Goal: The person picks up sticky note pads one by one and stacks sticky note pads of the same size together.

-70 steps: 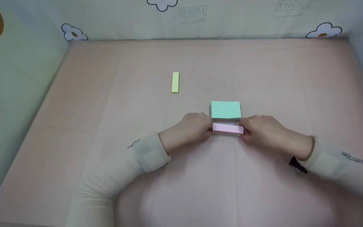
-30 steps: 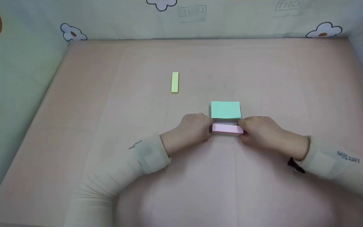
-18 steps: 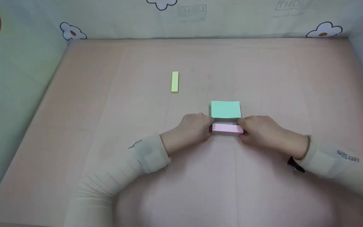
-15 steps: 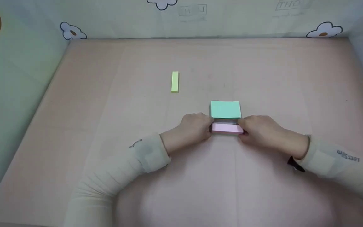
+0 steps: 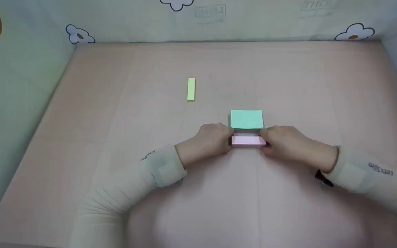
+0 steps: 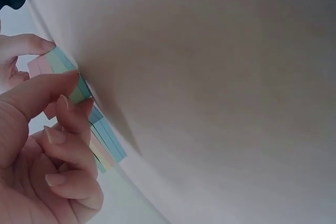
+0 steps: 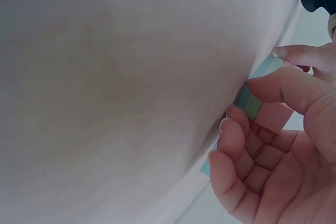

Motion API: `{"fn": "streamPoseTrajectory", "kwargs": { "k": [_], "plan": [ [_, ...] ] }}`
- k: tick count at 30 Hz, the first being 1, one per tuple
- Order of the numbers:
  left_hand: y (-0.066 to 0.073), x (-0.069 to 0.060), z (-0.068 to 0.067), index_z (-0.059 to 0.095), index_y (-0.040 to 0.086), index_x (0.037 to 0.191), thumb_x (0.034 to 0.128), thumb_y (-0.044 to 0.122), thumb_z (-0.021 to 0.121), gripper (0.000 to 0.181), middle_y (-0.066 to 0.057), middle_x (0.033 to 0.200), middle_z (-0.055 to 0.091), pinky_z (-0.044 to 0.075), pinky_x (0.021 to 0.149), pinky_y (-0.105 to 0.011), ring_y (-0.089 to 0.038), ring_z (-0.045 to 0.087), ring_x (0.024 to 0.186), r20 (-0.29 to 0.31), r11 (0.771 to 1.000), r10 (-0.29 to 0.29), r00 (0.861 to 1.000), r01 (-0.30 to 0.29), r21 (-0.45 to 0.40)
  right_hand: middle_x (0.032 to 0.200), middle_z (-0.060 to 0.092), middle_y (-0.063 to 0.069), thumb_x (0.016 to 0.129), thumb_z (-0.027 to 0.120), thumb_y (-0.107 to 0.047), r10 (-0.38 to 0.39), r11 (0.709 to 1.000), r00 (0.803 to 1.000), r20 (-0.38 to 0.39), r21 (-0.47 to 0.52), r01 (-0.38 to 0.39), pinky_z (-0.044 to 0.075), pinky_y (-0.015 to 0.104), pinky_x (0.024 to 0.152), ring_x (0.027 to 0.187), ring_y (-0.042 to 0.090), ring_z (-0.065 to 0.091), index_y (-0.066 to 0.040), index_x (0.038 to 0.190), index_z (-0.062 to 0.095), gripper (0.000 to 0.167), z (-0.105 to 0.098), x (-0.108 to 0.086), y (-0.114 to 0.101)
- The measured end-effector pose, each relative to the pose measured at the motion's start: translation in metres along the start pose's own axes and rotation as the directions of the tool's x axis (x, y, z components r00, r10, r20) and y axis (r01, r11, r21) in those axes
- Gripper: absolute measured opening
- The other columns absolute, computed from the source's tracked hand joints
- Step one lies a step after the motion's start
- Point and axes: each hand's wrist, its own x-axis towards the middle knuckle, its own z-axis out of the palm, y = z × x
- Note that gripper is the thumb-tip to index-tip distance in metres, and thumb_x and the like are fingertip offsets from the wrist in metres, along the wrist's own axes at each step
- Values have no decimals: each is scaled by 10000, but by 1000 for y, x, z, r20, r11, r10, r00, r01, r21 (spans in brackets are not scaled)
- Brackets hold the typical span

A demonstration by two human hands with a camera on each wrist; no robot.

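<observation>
A narrow stack of sticky notes point(image 5: 248, 141), pink on top, lies crosswise near the middle of the table. My left hand point(image 5: 214, 139) pinches its left end between thumb and forefinger, other fingers curled in. At the opposite end my right hand point(image 5: 286, 142) grips it the same way. Both wrist views show layers in this stack: blue at the bottom, then green point(image 7: 254, 106), then pink point(image 7: 273, 117). Just behind it sits a wider sticky note stack point(image 5: 246, 119) with a mint-green top. Its side shows several coloured layers point(image 6: 107, 142) in the left wrist view.
Farther back and to the left, a slim yellow sticky note pad point(image 5: 191, 89) lies lengthwise on the pinkish tablecloth point(image 5: 150, 89). Pale fabric walls point(image 5: 253, 24) with flower prints enclose the back and sides.
The pink top of the narrow stack has turned from a slight slant to nearly level. My right hand has shifted slightly left since the earliest frame; both hands keep hold.
</observation>
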Motion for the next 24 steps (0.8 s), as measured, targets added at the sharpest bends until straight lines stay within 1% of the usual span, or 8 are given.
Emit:
{"fn": "streamPoseTrajectory", "kwargs": {
  "k": [3,7,11,16,20,24],
  "plan": [
    [0,1,1,639,56,1019,793,179,665,258,-31,765,650,354,499,-226,-117,479,597,10,1000,-5,1000,5,-9,566,436,10,723,624,-42,9,1000,1000,20,18,-9,339,300,498,534,159,361,-63,682,468,163,-1,-1,-1],
    [0,2,2,632,66,1034,812,194,653,257,-32,792,650,367,522,-240,-123,488,621,7,1000,-4,1000,4,10,585,455,16,734,625,-50,25,998,999,48,49,-28,343,300,507,543,161,372,-52,707,481,147,-1,-1,-2],
    [0,2,2,632,69,1065,823,190,643,270,-35,813,657,363,532,-244,-127,488,629,1,1000,1,1000,-1,13,578,452,15,731,622,-46,26,998,998,59,52,-29,332,289,503,537,158,363,-47,704,486,138,-1,0,-2],
    [1,2,2,635,75,1070,822,171,635,265,-29,802,654,354,529,-241,-126,480,624,1,1000,-7,1000,7,10,571,450,15,732,618,-41,24,998,998,60,50,-27,326,278,500,532,150,358,-45,698,490,132,-1,1,-2],
    [1,2,1,636,73,1050,825,168,629,244,-27,783,643,347,520,-239,-124,473,615,8,1000,-14,1000,14,15,582,470,21,733,620,-40,22,998,998,60,54,-25,339,285,502,536,150,370,-41,704,499,125,-2,1,-2],
    [0,2,1,638,71,1047,824,171,634,245,-24,779,641,349,519,-236,-122,477,614,2,1000,-11,1000,11,16,594,487,30,739,618,-36,22,997,998,61,66,-26,352,290,506,540,153,384,-34,716,504,116,-2,1,-1]
  ]
}}
